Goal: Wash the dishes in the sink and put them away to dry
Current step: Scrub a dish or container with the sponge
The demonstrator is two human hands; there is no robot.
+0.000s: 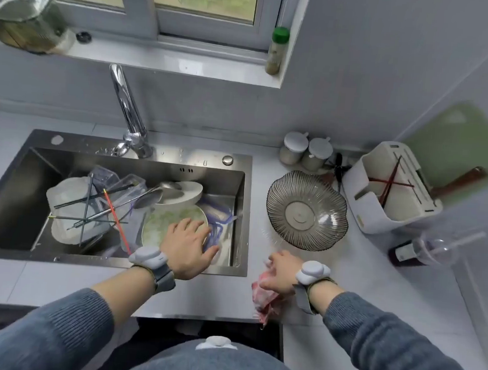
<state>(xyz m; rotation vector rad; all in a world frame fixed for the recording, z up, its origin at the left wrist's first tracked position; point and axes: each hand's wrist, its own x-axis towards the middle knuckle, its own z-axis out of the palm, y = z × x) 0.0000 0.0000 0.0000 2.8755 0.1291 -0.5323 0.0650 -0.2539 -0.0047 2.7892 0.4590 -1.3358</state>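
One plate (172, 223), soapy in the sink (139, 159), lay under the left hand (187, 246), fingers spread flat on it. It looked stiff, slick and breakable; its rim seemed safest. The right hand (281, 272) pinched a cloth (263, 300).

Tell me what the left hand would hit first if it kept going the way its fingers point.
The left hand points up and right across the green-smeared plate it rests on. Straight on, its fingers would probably meet the blue-patterned dish near the sink's right wall; depth is unclear.
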